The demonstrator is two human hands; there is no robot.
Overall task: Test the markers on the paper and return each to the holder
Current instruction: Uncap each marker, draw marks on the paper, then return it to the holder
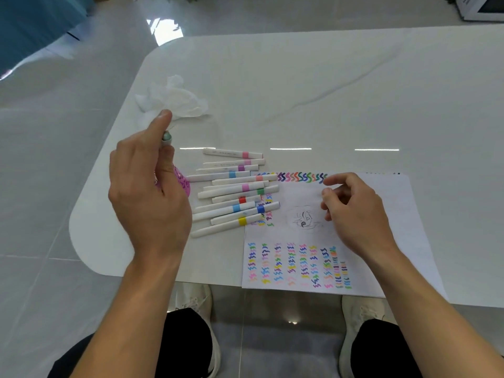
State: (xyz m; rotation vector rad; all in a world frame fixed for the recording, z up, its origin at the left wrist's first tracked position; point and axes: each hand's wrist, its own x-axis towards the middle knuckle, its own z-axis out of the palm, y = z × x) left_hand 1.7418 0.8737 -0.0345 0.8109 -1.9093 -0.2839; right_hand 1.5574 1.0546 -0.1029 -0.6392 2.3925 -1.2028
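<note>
Left grip (148, 192) pinched a white marker with grey-green end (167, 137); pink plastic holder (182, 182) just beneath it. Right grip (354, 211) was loosely curled, empty, above white paper (381, 255). Advisable: lower marker upright into holder.

Matt white paper (381, 241) lies on glossy, smooth, marble-look table (327, 91). Left of paper: markers (234, 197), smooth white plastic barrels. Further left, beyond paper: crumpled soft tissue (177, 99). Well left of paper: glossy floor tiles (41, 186).

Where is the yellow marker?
In the head view, the yellow marker lies nearest the person in the row of markers, right of the left hand, at the paper's edge.
</note>
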